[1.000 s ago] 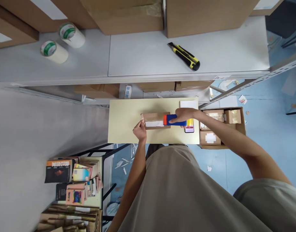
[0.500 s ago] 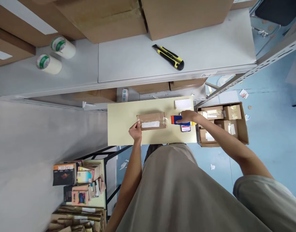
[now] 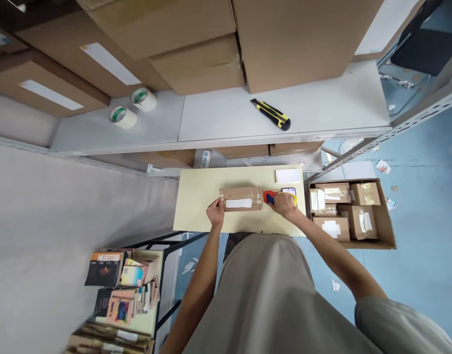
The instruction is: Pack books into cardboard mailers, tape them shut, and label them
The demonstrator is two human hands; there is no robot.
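Note:
A long brown cardboard box [image 3: 242,192] with a white label and shiny clear tape lies on the cream tabletop [image 3: 196,196]. My left hand [image 3: 215,212] pinches its left end between thumb and fingers. In my right hand [image 3: 285,204] is a red, blue and yellow tape dispenser [image 3: 269,197], its red end right at the box's taped right end. My fingers cover much of the dispenser. Just behind that hand a phone [image 3: 289,190] lies on the table, partly hidden. A white pad or slip of paper [image 3: 287,175] lies at the table's far right.
Above the table runs a grey shelf [image 3: 218,115] with large cartons, two tape rolls [image 3: 123,117] and a yellow-black utility knife [image 3: 272,114]. An open carton [image 3: 388,221] of small taped boxes stands on the right. Books [image 3: 105,269] are stacked at lower left.
My right hand has turned the tape dispenser and brought it against the box's right end, uncovering more of the phone. My left hand still grips the left end. The camera view has shifted.

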